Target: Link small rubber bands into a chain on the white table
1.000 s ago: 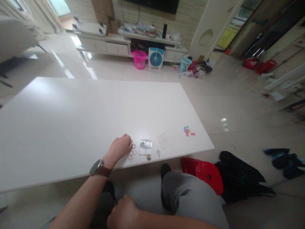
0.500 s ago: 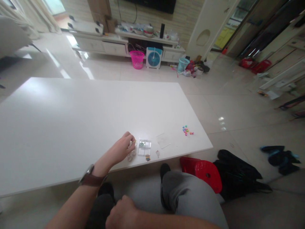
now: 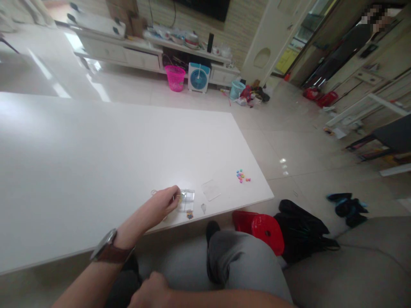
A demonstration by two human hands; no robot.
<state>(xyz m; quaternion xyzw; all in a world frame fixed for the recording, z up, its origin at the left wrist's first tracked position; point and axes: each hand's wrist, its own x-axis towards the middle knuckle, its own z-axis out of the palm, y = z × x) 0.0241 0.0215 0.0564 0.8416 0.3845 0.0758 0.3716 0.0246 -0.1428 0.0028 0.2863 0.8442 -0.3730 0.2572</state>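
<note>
- Broad white table (image 3: pixel 128 145).
- Bare left hand (image 3: pixel 160 205): fingers nearly closed, pinching.
- Bare right hand (image 3: pixel 150 290): curled; cannot tell its contents.
- Clear plastic compartmented box (image 3: pixel 190 197): on table, at left fingertips.
- Thin yellowish ring (image 3: pixel 178 196): probably pinched, though blurred; placing seems in hand, needing careful release.

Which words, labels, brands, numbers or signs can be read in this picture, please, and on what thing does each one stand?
No text can be read anywhere in this picture.
Watch: its face is turned too steeply to read.
Fan: any label is too small and blurred.
Clear box: no readable lettering shows.
</note>
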